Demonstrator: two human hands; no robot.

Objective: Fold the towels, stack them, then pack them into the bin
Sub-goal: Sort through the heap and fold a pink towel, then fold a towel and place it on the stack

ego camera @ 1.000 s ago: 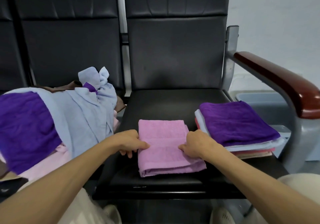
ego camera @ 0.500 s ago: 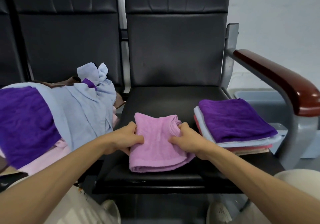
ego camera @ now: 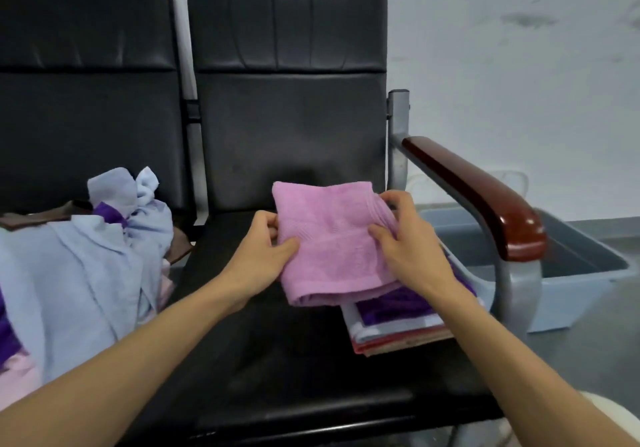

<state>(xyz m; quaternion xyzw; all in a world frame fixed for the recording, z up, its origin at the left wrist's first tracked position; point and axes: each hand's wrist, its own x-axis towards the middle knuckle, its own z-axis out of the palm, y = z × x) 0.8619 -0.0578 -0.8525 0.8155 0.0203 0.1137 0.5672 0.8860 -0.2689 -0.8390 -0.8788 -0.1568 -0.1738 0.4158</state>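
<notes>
A folded pink towel point(ego camera: 332, 239) is held above the black chair seat point(ego camera: 277, 360). My left hand point(ego camera: 261, 252) grips its left edge and my right hand point(ego camera: 405, 242) grips its right edge. The towel's right part hangs over a stack of folded towels point(ego camera: 398, 322) on the seat's right side, with a purple one on top. An empty grey-blue bin point(ego camera: 571, 259) sits on the floor to the right, beyond the armrest.
A heap of unfolded towels point(ego camera: 83, 266), light blue, purple and pink, covers the left chair seat. A dark red wooden armrest point(ego camera: 485, 197) on a grey metal post stands between the stack and the bin. The chair backs rise behind.
Both hands took hold of the pink towel, lifted it off the seat and carried it right, so it now partly covers the stack. The view has tilted up.
</notes>
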